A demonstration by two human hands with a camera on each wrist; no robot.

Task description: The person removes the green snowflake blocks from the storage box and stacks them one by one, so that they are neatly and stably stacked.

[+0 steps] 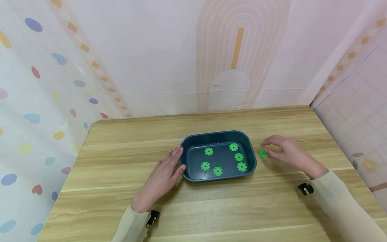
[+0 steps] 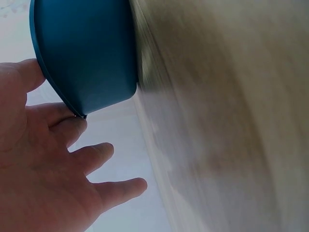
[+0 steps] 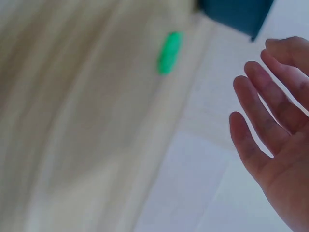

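A dark blue tray (image 1: 193, 180) sits on the wooden table, with several green notched discs (image 1: 217, 171) lying spread over its floor. My left hand (image 1: 161, 178) rests at the tray's left end, its thumb and fingertips touching the rim and its fingers fairly straight. To the right of the tray, another green disc (image 1: 263, 153) lies flat on the tabletop. Above that disc hovers my right hand (image 1: 288, 153), thumb and fingers apart. In the right wrist view, a gap separates the right hand (image 3: 275, 106) from the disc (image 3: 169, 53), and it holds nothing.
Wood-grain tabletop (image 1: 217, 211) extends around the tray on every side. A patterned curtain (image 1: 157, 60) hangs behind the table's far edge and down its left side. Black straps (image 1: 306, 189) show near both cream sleeves (image 1: 338, 198).
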